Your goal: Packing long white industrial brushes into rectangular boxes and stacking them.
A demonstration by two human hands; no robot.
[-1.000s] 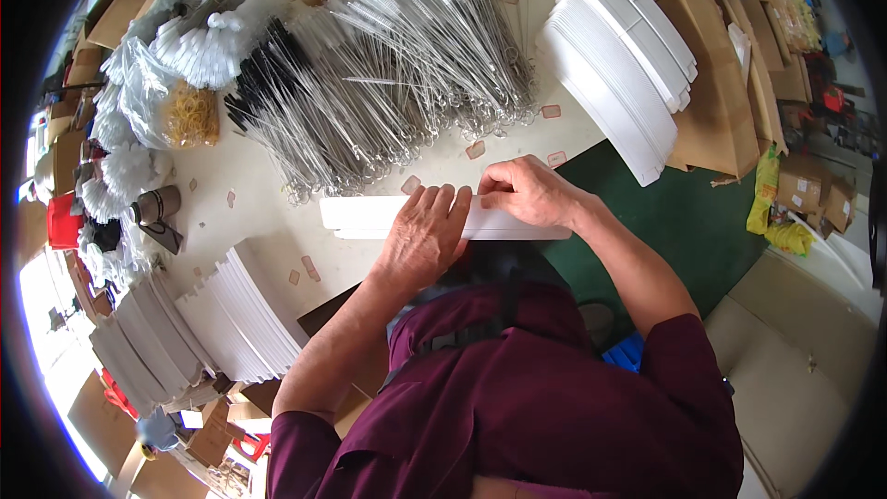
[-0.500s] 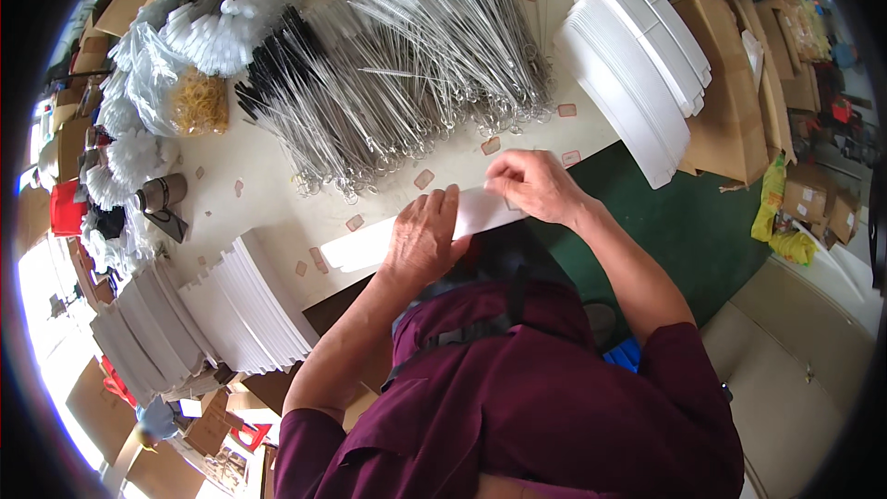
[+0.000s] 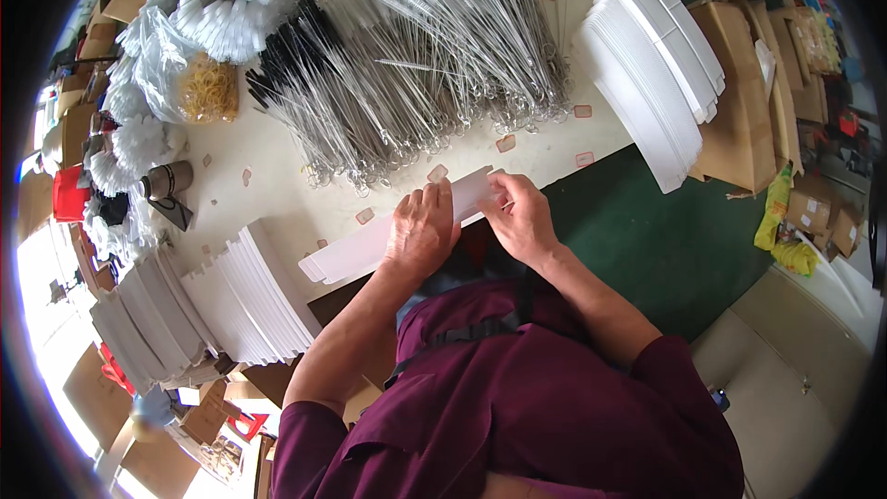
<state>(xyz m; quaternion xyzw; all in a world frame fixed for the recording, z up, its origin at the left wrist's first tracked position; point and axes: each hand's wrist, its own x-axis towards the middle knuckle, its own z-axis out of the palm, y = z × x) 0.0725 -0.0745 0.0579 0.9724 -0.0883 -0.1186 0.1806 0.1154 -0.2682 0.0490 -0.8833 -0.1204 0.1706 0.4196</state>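
- A long flat white cardboard strip (image 3: 370, 245) is held at the near edge of the pale table (image 3: 268, 176), just in front of the person's body.
- The left hand (image 3: 420, 226) is laid flat on the strip, with the fingers stretched out and pressed down on its middle part.
- The right hand (image 3: 522, 217) is closed around the right end of the strip; the end is pinched between the thumb and the bent fingers.
- Behind the strip, further from the person, a big heap of thin wire brushes (image 3: 425, 55) is spread over the table.
- Small pinkish labels (image 3: 437, 173) are scattered between the strip and the brushes.
- Left of the strip, a stack of white folded cards (image 3: 254, 300) is standing on edge.
- Right of the strip and further back, other white stacks (image 3: 651, 65) are seen beside brown cartons (image 3: 739, 83).
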